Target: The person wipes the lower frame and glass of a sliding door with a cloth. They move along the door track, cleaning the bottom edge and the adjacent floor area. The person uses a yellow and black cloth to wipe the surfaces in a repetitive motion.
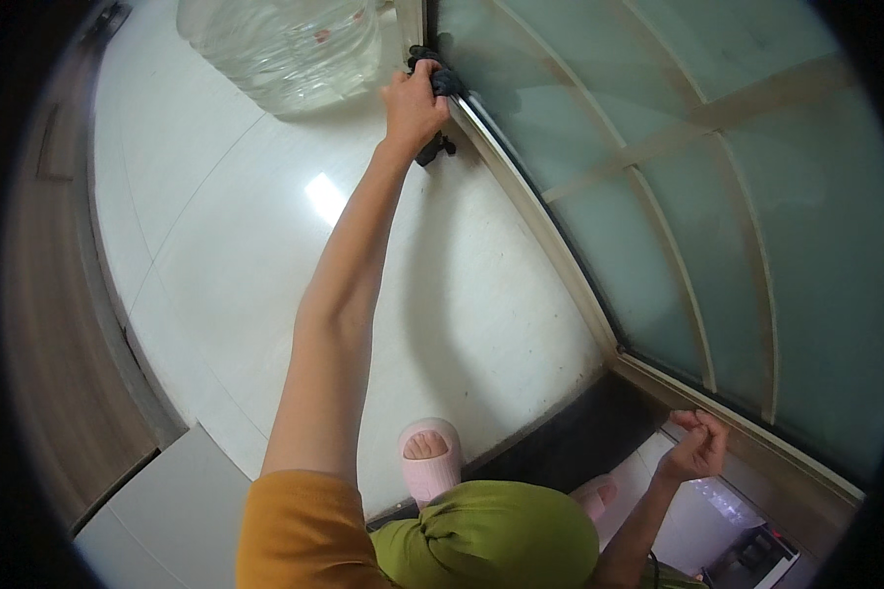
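Note:
My left hand [415,103] reaches far forward and grips a dark cloth [446,82]. The cloth is bunched against the edge of a beige door frame [538,206], beside its frosted glass pane [589,235]. Below that hand another dark piece [433,151] shows; whether it belongs to the cloth I cannot tell. At the lower right my right hand [696,450] is by the frame's lower edge, with its fingers curled. Whether those fingers touch or hold the frame is unclear.
A black threshold strip [560,420] crosses the pale tiled floor [228,243]. I wear pink slippers [429,460]. Clear plastic-wrapped goods [295,59] stand at the upper left, and a wood-look panel [59,280] runs along the left. A dark object [751,563] lies at the lower right.

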### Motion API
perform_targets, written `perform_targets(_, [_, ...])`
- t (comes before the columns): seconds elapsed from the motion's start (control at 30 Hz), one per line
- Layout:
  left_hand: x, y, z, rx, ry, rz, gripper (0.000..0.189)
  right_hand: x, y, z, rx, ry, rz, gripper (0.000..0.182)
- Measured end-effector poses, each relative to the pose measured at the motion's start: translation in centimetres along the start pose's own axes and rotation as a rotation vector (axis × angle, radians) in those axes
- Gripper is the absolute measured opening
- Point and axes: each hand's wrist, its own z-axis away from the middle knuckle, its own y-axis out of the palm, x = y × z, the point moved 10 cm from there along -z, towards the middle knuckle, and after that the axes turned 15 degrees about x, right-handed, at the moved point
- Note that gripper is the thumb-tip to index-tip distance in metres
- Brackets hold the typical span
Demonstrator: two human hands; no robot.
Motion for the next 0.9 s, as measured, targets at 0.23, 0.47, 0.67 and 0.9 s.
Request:
perform_targets(0.23, [-9.2,3.0,8.7,0.181,0.25,0.188,0.047,-0.3,0.2,0.0,-0.057,0.037,-0.076,0.02])
perform_targets(0.47, [-23.9,6.5,22.3,0.409,0.577,0.412,0.051,-0.3,0.2,0.1,-0.135,0.052,-0.044,0.018])
perform_targets(0.67, [-26.8,11.0,27.5,0.662,0.07,1.32,0.045,-0.7,0.3,0.1,-0.132,0.086,-0.142,0.018])
perform_targets(0.9, [-21.9,7.6,30.1,0.646,-0.566,2.823,0.051,0.0,4.5,0.5,0.063,0.19,-0.543,0.019])
